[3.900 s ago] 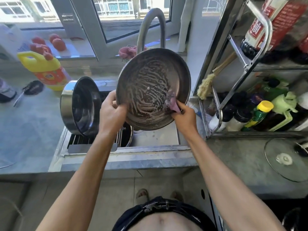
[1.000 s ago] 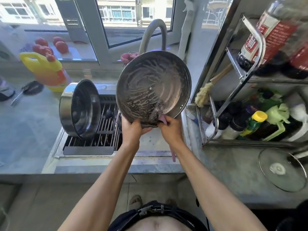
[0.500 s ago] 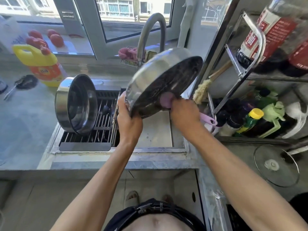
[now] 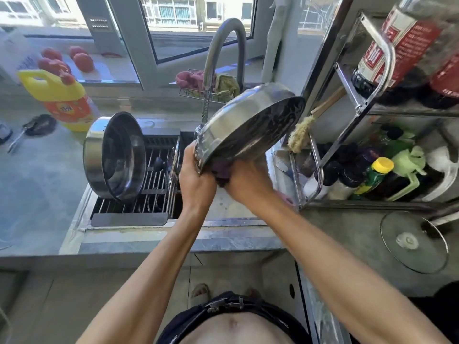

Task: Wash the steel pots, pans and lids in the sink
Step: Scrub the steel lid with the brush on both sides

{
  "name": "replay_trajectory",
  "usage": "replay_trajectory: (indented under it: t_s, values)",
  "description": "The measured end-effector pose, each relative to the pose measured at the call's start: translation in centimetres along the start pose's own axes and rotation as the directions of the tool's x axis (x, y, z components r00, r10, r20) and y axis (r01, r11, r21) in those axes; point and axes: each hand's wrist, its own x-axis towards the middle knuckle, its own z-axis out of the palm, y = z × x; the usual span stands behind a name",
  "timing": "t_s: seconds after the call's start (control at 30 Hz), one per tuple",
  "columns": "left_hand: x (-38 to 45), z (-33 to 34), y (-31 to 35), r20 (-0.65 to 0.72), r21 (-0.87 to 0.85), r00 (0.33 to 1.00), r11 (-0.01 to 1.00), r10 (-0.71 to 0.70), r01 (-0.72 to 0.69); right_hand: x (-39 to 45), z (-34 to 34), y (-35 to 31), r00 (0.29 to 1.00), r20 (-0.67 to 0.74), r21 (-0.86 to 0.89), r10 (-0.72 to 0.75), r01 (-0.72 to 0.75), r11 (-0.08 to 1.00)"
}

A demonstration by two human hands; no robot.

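Over the sink, head view:
Pan (image 4: 244,125): held above the sink (image 4: 231,207), tilted on edge, hollow side facing right, rim running from lower left to upper right.
Pot (image 4: 115,155): left of the pan, on its side on the sink's rack (image 4: 151,194), mouth facing right.
Room: grey table (image 4: 32,184), window behind the tap (image 4: 223,60).
Left hand (image 4: 196,184): grips the pan's lower rim.
Right hand (image 4: 248,182): curled, pressing a purple cloth (image 4: 221,171) to the pan's lower edge.
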Motion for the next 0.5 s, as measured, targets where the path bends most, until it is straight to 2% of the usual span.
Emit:
replay_trajectory:
  t_s: [0.03, 0.1, 0.17, 0.23, 0.3, 0.4, 0.43, 0.5]
  values:
    - [0.1, -0.3, -0.2, -0.007, -0.003, 1.000, 1.000, -0.022, 0.021, -0.5, 0.3, -0.2, 1.000, 0.010, 0.019, -0.018, 0.018, 1.000]
    - [0.3, -1.2, -0.6, 0.008, 0.019, 0.999, 0.999, -0.040, 0.040, -0.1, -1.2, 1.0, 1.000, 0.008, -0.118, 0.008, -0.007, 0.993]
    - [0.2, -2.1, -0.8, 0.067, 0.130, 0.997, 0.991, -0.040, 0.031, 1.4, -2.5, 3.5, 0.992, -0.076, -0.300, 0.099, -0.118, 0.947]
    - [0.2, -2.1, -0.7, 0.085, 0.178, 0.995, 0.983, -0.060, 0.044, 2.2, -3.0, 4.9, 0.977, -0.165, -0.392, 0.136, -0.191, 0.900]
    - [0.3, -1.2, -0.6, 0.073, 0.154, 0.993, 0.985, -0.090, 0.078, 1.7, -1.6, 4.0, 0.987, -0.117, -0.334, 0.113, -0.146, 0.931]
    - [0.5, -0.5, -0.8, 0.072, 0.194, 0.989, 0.975, -0.127, 0.111, -0.4, 1.8, 1.1, 0.994, 0.085, -0.003, 0.073, -0.073, 0.997]
    - [0.6, -0.6, -1.2, 0.062, 0.180, 0.987, 0.974, -0.151, 0.138, -0.9, 2.8, 0.7, 0.994, 0.104, 0.073, 0.038, -0.046, 0.996]
    - [0.4, -1.3, -2.2, 0.057, 0.127, 0.977, 0.973, -0.204, 0.195, -1.2, 2.6, 1.0, 0.990, 0.139, 0.037, 0.015, -0.020, 0.999]
